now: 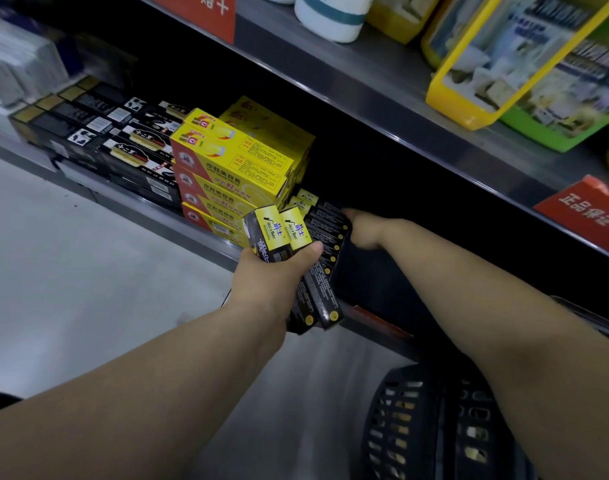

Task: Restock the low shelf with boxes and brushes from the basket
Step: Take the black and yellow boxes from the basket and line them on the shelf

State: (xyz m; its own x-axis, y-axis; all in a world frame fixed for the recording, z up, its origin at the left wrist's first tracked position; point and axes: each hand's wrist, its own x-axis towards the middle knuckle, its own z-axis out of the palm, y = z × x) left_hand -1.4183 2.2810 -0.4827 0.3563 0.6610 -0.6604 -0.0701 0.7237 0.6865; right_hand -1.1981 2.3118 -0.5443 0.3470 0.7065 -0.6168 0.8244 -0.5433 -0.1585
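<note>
In shelf (140, 202) shadow: right hand (365, 233) grip on boxes (327, 221) unclear.

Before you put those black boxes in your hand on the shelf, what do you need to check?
1. Left hand grips the held boxes securely: ok.
2. Right hand touching the shelved black boxes: ok.
3. Space behind them in the low shelf: cannot tell, too dark.
4. Yellow boxes stacked steady: ok.
5. Basket close by: ok.
</note>
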